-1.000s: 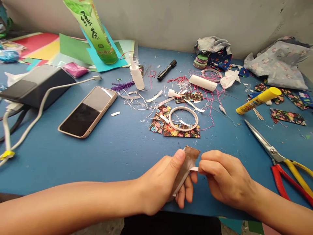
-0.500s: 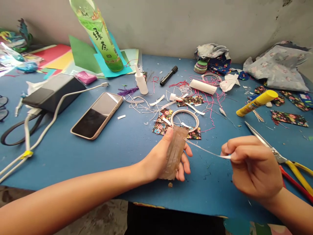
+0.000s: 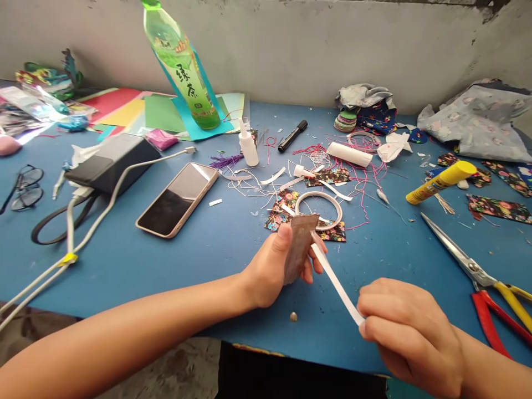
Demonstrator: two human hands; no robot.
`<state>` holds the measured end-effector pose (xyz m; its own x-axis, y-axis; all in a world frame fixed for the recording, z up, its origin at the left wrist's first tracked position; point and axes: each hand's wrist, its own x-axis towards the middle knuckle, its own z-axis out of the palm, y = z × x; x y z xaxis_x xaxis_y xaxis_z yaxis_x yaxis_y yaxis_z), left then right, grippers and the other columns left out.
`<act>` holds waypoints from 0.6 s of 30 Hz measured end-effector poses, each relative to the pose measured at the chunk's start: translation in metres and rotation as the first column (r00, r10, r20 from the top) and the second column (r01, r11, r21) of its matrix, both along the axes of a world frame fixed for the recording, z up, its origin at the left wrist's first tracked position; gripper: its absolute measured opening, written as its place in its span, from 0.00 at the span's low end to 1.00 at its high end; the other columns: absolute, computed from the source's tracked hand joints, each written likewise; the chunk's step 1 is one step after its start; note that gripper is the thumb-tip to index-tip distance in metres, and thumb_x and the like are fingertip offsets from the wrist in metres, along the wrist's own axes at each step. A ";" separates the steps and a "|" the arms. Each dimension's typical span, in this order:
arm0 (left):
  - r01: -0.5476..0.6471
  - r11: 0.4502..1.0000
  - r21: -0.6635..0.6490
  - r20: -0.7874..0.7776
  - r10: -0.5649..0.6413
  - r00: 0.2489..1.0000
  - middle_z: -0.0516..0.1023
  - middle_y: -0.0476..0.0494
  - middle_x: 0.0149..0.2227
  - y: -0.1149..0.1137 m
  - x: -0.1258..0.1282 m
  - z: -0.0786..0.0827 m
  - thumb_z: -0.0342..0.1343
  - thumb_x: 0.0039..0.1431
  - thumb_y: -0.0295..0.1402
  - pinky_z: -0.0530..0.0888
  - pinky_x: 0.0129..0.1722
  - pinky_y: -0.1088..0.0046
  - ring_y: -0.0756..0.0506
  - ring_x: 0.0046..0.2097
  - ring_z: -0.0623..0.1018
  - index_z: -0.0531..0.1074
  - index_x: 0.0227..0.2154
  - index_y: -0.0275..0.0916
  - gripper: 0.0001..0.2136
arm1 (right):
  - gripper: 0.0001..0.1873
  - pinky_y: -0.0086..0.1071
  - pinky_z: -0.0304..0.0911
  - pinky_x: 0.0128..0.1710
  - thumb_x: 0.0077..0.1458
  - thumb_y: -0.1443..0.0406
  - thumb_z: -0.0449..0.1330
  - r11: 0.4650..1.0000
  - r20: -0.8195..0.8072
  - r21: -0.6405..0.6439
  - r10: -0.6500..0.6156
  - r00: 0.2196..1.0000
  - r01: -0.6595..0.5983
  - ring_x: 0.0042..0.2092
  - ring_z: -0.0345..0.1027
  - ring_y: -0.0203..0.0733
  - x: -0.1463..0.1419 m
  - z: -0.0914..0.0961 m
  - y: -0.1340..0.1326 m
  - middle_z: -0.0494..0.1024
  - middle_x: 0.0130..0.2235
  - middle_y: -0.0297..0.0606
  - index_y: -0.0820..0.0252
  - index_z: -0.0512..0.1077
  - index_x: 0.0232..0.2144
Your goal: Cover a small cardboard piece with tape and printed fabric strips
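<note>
My left hand (image 3: 276, 266) is closed around a small brown card piece (image 3: 300, 244), held upright above the blue table (image 3: 199, 255). A white backing strip (image 3: 337, 285) runs from the card's edge down to my right hand (image 3: 405, 332), which pinches its lower end near the table's front edge. Just behind the card lies a white ring (image 3: 319, 209) on a scrap of flowered fabric (image 3: 286, 213). A tiny brown bit (image 3: 293, 316) lies on the table below my left hand.
A phone (image 3: 179, 198), power bank (image 3: 111, 162) with cables, glasses (image 3: 22, 187), green bottle (image 3: 183, 66) and coloured paper sit left. Glue bottle (image 3: 248, 145), marker (image 3: 292, 136), pink threads, glue stick (image 3: 440, 182), scissors (image 3: 461, 256), red-handled pliers (image 3: 496, 321) and fabric heaps lie behind and right.
My right hand has peeled the white strip off the brown card, first pulling it out to the right, then down toward the front edge. My left hand rose with the card.
</note>
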<state>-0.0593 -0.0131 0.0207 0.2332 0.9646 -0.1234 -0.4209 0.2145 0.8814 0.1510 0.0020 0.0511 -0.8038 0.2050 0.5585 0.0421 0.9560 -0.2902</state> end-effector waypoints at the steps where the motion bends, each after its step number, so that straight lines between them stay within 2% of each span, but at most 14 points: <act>1: -0.005 1.000 0.009 0.011 0.005 1.000 0.74 0.46 0.22 0.000 0.000 0.001 0.46 0.47 0.67 0.68 0.23 0.75 0.50 0.21 0.71 0.73 0.31 0.34 0.35 | 0.13 0.31 0.63 0.28 0.64 0.74 0.42 1.000 0.002 -0.008 0.003 1.000 -0.003 0.32 0.64 0.37 0.000 0.000 -0.001 0.72 0.32 0.40 0.64 0.65 0.38; 5: -0.031 1.000 0.006 0.056 0.030 0.998 0.74 0.46 0.23 0.000 -0.002 0.005 0.48 0.47 0.67 0.69 0.22 0.76 0.50 0.21 0.72 0.73 0.30 0.35 0.34 | 0.13 0.30 0.63 0.28 0.64 0.74 0.41 1.000 0.021 -0.003 -0.005 1.000 0.005 0.31 0.64 0.37 -0.003 -0.002 -0.001 0.73 0.31 0.40 0.64 0.65 0.38; 11: -0.022 1.000 0.002 0.045 0.022 0.999 0.73 0.47 0.20 0.001 -0.003 0.008 0.51 0.40 0.69 0.68 0.21 0.76 0.50 0.19 0.72 0.73 0.29 0.35 0.36 | 0.14 0.30 0.62 0.28 0.66 0.73 0.40 1.000 0.054 0.008 -0.013 0.998 0.013 0.29 0.66 0.36 -0.008 -0.004 -0.002 0.76 0.30 0.39 0.63 0.65 0.38; 18: -0.028 0.997 -0.067 0.083 0.033 0.996 0.74 0.48 0.21 0.004 -0.003 0.015 0.56 0.46 0.61 0.69 0.20 0.77 0.49 0.21 0.74 0.67 0.27 0.38 0.27 | 0.15 0.29 0.63 0.28 0.66 0.72 0.41 1.000 0.111 0.012 -0.023 0.994 0.022 0.29 0.68 0.35 -0.015 -0.008 -0.005 0.78 0.32 0.39 0.63 0.67 0.38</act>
